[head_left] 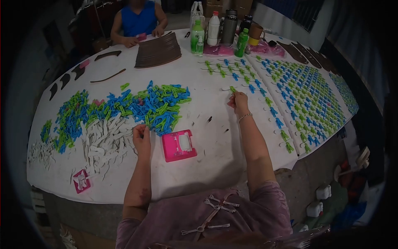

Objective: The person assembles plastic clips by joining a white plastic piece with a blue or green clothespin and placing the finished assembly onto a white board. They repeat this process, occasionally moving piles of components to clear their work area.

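Observation:
My right hand (239, 102) is pinched on a green clip (233, 89) near the rows of clips, and a thin pale piece extends left from that clip. My left hand (142, 136) is at the near edge of a pile of blue and green clips (159, 103), fingers curled together; what they hold, if anything, is too small to tell. Beside it on the right lies a pink tray (168, 148) with a white roll. White strips (103, 139) are heaped to the left of my left hand. Rows of blue and green clips (306, 95) cover the table's right side.
Across the table (207, 174) sits a person in blue (139, 20), hands near a brown fanned bundle (158, 50). Bottles (213, 29) stand at the back beside pink plastic. Dark curved pieces (77, 72) lie at the left, a small pink holder (81, 181) at the front left.

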`<state>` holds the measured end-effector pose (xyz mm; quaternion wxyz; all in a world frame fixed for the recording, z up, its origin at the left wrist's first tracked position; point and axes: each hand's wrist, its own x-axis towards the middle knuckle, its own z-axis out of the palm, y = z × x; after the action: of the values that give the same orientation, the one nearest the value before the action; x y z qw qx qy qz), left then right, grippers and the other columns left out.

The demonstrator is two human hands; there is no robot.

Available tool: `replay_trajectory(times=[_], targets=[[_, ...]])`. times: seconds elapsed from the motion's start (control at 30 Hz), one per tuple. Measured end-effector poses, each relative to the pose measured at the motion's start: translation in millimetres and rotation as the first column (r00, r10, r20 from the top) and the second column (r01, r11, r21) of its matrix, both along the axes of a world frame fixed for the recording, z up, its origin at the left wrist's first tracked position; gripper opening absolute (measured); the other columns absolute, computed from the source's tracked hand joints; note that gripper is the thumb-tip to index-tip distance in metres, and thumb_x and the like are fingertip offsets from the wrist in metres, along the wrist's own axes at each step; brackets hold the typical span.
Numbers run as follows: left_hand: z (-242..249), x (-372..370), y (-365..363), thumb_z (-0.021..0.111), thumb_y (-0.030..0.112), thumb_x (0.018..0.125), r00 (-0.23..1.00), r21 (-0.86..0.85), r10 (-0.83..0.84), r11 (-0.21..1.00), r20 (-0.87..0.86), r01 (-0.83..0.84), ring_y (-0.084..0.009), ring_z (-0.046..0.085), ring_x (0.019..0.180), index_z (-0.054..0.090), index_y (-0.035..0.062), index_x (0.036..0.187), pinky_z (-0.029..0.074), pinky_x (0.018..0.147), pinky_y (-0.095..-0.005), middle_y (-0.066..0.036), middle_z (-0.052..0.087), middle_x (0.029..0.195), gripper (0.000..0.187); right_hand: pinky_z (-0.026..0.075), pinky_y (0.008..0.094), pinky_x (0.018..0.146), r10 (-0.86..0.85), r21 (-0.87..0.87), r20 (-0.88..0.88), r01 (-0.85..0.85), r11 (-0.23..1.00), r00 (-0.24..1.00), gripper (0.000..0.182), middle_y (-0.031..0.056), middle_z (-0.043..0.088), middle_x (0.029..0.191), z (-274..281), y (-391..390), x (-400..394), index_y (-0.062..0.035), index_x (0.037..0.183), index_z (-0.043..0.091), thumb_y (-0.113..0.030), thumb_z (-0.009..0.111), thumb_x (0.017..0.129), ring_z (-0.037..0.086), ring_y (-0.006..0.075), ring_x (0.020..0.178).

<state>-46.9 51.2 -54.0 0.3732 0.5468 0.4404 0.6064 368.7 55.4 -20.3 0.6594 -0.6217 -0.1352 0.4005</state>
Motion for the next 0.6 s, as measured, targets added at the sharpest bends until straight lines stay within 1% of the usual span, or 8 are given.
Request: replay_trajectory(times=[0.13, 0.17, 0.23, 0.27, 0.33, 0.47, 0.53, 0.6], targets=[[-4, -1, 4, 0.061, 0.005, 0.087, 0.999, 0.008, 0.004, 1.0, -0.033, -0.004, -0.0065, 0.042, 0.073, 0.056, 0.0064, 0.095, 0.037, 0.068, -0.0203, 0.003, 0.052, 0.084, 0.01, 0.052, 0.0312, 0.045, -0.13, -0.024, 0.005, 0.13, 0.991, 0.992, 0.017, 0.0073, 0.056, 0.069, -2, 23, 24, 0.0002, 0.099, 0.055, -0.014, 0.047, 0.093, 0.052, 0.0149, 0.051], [-7, 0, 5, 0.061, 0.005, 0.087, 0.999, 0.01, 0.001, 1.0, -0.034, -0.001, -0.0065, 0.042, 0.073, 0.056, 0.0064, 0.095, 0.037, 0.068, -0.0203, 0.003, 0.052, 0.084, 0.01, 0.052, 0.0312, 0.045, -0.133, -0.023, 0.004, 0.133, 0.991, 0.991, 0.017, 0.0073, 0.056, 0.069, -2, 27, 29, 0.0002, 0.099, 0.055, -0.014, 0.047, 0.093, 0.052, 0.0149, 0.051], [-7, 0, 5, 0.061, 0.005, 0.087, 1.0, 0.011, 0.016, 1.0, -0.019, -0.016, -0.0065, 0.042, 0.073, 0.056, 0.0061, 0.095, 0.037, 0.068, -0.0206, 0.003, 0.051, 0.084, 0.01, 0.052, 0.0317, 0.045, -0.175, -0.011, 0.003, 0.175, 0.985, 0.985, 0.015, 0.0081, 0.056, 0.068, -1, 34, 35, 0.001, 0.094, 0.055, -0.012, 0.048, 0.092, 0.053, 0.0162, 0.051], [-7, 1, 5, 0.061, 0.005, 0.087, 1.0, 0.009, 0.016, 1.0, -0.02, -0.016, -0.0065, 0.042, 0.073, 0.056, 0.0061, 0.095, 0.037, 0.068, -0.0206, 0.003, 0.051, 0.084, 0.01, 0.052, 0.0317, 0.045, -0.175, -0.013, 0.002, 0.175, 0.984, 0.985, 0.015, 0.0081, 0.056, 0.068, -1, 36, 38, 0.001, 0.094, 0.055, -0.012, 0.048, 0.092, 0.053, 0.0162, 0.051], [-7, 1, 5, 0.062, 0.004, 0.086, 1.0, -0.023, 0.023, 0.999, 0.016, -0.022, -0.0065, 0.042, 0.073, 0.056, 0.0059, 0.095, 0.037, 0.068, -0.0207, 0.003, 0.052, 0.084, 0.011, 0.052, 0.0319, 0.044, -0.233, -0.019, -0.023, 0.233, 0.972, 0.972, 0.014, 0.0089, 0.056, 0.068, 2, 41, 40, 0.001, 0.088, 0.055, -0.011, 0.048, 0.091, 0.053, 0.0174, 0.051], [-10, -1, 6, 0.062, 0.004, 0.086, 1.0, 0.0, 0.01, 1.0, 0.004, -0.01, -0.006, 0.042, 0.073, 0.056, 0.006, 0.095, 0.037, 0.068, -0.0206, 0.003, 0.052, 0.084, 0.011, 0.051, 0.0319, 0.044, -0.241, -0.045, -0.062, 0.238, 0.97, 0.969, 0.016, 0.0094, 0.056, 0.068, 2, 43, 45, 0.0012, 0.083, 0.055, -0.011, 0.048, 0.091, 0.052, 0.018, 0.051], [-7, 1, 4, 0.062, 0.004, 0.086, 1.0, 0.0, 0.009, 1.0, 0.006, -0.009, -0.0057, 0.043, 0.073, 0.056, 0.006, 0.096, 0.037, 0.067, -0.0205, 0.003, 0.052, 0.084, 0.011, 0.053, 0.0328, 0.047, -0.21, -0.073, -0.067, 0.205, 0.976, 0.975, 0.019, 0.0064, 0.055, 0.069, -2, 45, 49, -0.0036, 0.082, 0.054, -0.018, 0.05, 0.094, 0.053, 0.0174, 0.053], [-6, 2, 4, 0.062, 0.004, 0.086, 1.0, 0.002, 0.01, 1.0, 0.001, -0.01, -0.0055, 0.043, 0.072, 0.056, 0.006, 0.096, 0.037, 0.067, -0.0204, 0.003, 0.052, 0.084, 0.011, 0.053, 0.0332, 0.048, -0.215, -0.076, -0.082, 0.209, 0.975, 0.973, 0.02, 0.0064, 0.054, 0.067, -3, 46, 51, -0.0037, 0.082, 0.054, -0.019, 0.051, 0.094, 0.052, 0.0175, 0.052]])
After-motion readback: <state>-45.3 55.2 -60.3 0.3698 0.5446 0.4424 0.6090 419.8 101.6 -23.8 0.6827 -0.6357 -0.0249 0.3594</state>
